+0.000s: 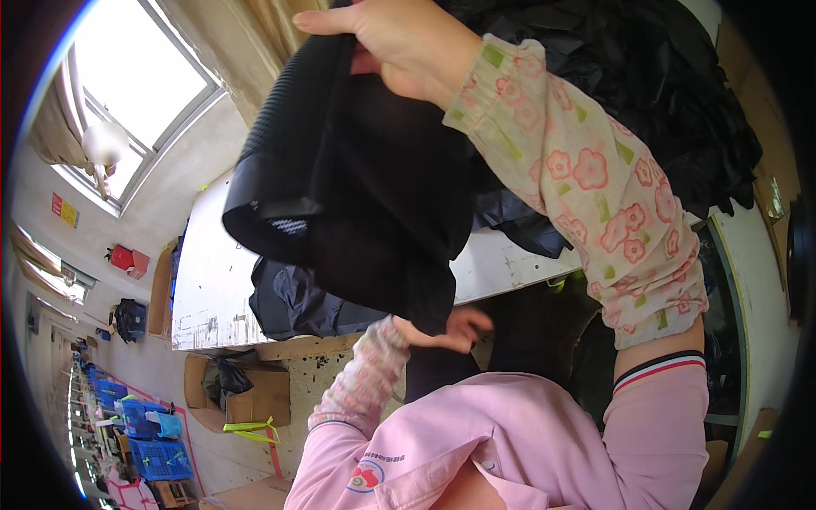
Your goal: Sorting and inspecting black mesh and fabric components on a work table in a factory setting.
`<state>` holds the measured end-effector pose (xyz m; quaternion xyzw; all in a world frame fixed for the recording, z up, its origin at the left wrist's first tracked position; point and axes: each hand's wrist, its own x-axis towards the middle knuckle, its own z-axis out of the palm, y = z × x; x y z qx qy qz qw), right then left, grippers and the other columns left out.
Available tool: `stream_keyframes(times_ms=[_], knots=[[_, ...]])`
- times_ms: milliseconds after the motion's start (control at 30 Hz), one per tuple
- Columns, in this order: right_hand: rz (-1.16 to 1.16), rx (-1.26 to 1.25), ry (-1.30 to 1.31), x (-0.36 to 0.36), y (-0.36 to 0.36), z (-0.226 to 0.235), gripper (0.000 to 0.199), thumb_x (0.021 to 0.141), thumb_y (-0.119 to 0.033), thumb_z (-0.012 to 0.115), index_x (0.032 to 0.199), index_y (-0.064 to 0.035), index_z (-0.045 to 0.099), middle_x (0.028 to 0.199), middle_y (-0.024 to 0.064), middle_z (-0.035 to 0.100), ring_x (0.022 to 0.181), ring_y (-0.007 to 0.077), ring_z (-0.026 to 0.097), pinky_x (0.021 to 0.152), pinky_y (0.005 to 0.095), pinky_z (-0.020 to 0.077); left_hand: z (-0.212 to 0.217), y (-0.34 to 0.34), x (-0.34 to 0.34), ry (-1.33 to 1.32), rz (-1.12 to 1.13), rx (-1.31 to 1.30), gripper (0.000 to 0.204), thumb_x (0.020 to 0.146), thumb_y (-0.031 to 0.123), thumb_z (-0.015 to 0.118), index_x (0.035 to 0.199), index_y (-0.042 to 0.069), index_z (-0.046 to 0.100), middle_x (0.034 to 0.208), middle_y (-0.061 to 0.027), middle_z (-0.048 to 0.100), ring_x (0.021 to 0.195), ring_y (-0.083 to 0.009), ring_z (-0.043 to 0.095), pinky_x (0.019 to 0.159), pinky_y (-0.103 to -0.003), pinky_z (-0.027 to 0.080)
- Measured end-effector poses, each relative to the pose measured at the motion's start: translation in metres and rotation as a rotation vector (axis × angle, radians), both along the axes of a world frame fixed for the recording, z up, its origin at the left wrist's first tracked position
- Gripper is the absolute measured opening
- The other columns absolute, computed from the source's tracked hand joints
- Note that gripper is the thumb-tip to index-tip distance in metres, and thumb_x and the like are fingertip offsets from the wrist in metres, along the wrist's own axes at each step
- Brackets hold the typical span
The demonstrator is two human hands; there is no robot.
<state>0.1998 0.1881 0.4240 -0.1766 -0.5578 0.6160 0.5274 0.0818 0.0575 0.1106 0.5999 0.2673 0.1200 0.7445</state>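
My right hand [387, 42] is raised at the top of the view and grips the upper edge of a black garment [365, 187], which hangs down in front of me. The cloth has a ribbed panel and a shiny band along one side. My left hand [450, 330] is under the garment's lower hem, with thumb and fingers closed on the edge. Both forearms wear floral sleeve covers over a pink top.
A white worktable [212, 280] stands behind the garment. A heap of black garments [671, 102] lies on it at the upper right, and a dark navy piece [297, 302] hangs over its edge. A cardboard box [255, 395] and blue crates [157, 455] sit on the floor.
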Motion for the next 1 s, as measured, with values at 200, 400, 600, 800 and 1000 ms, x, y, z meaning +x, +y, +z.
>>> stream_keyframes(times_ms=[200, 400, 600, 800, 1000], knots=[[-0.072, -0.045, -0.020, -0.004, 0.008, -0.016, 0.025, 0.085, -0.020, 0.071, 0.098, -0.0052, 0.056, 0.085, 0.0048, 0.061, 0.076, 0.0163, 0.058, 0.063, 0.0320, 0.0440, 0.097, -0.022, -0.024, -0.580, 0.655, 0.888, 0.032, 0.087, 0.013, 0.064, 0.113, -0.004, 0.058, 0.126, -0.0232, 0.051, 0.120, -0.0351, 0.051, 0.099, -0.046, 0.043], [-0.025, -0.007, 0.025, -0.010, 0.018, -0.055, 0.024, 0.083, -0.009, 0.072, 0.095, 0.0034, 0.055, 0.086, 0.0124, 0.063, 0.079, 0.0234, 0.067, 0.066, 0.0355, 0.0559, 0.135, 0.038, -0.057, 0.060, 1.130, 0.660, 0.062, 0.077, 0.000, 0.074, 0.130, -0.004, 0.042, 0.128, -0.0137, 0.051, 0.120, -0.0232, 0.051, 0.103, -0.035, 0.038], [-0.112, -0.003, 0.011, 0.005, 0.022, -0.055, 0.023, 0.084, -0.008, 0.070, 0.095, 0.0041, 0.054, 0.085, 0.0123, 0.063, 0.078, 0.0220, 0.067, 0.066, 0.0368, 0.0564, 0.087, 0.084, -0.107, -0.034, 1.441, 0.804, 0.057, 0.078, -0.001, 0.070, 0.127, -0.002, 0.042, 0.121, -0.0115, 0.053, 0.108, -0.0199, 0.055, 0.093, -0.032, 0.045], [0.000, -0.121, 0.031, 0.016, 0.009, -0.032, 0.024, 0.086, -0.017, 0.070, 0.100, -0.0043, 0.056, 0.084, 0.0052, 0.062, 0.072, 0.0183, 0.061, 0.063, 0.0333, 0.0490, 0.085, 0.094, -0.107, -0.301, 1.577, 1.059, 0.042, 0.082, 0.004, 0.070, 0.118, 0.002, 0.047, 0.085, -0.0031, 0.059, 0.060, -0.0127, 0.055, 0.057, -0.026, 0.047], [0.026, -0.026, 0.148, -0.011, 0.014, -0.044, 0.030, 0.080, -0.004, 0.074, 0.099, 0.0057, 0.052, 0.085, 0.0143, 0.061, 0.076, 0.0226, 0.067, 0.066, 0.0343, 0.0598, 0.088, 0.098, -0.082, 0.271, 1.190, 0.709, 0.024, 0.082, 0.004, 0.073, 0.100, 0.003, 0.058, 0.083, -0.0011, 0.060, 0.061, -0.0082, 0.053, 0.060, -0.023, 0.045]])
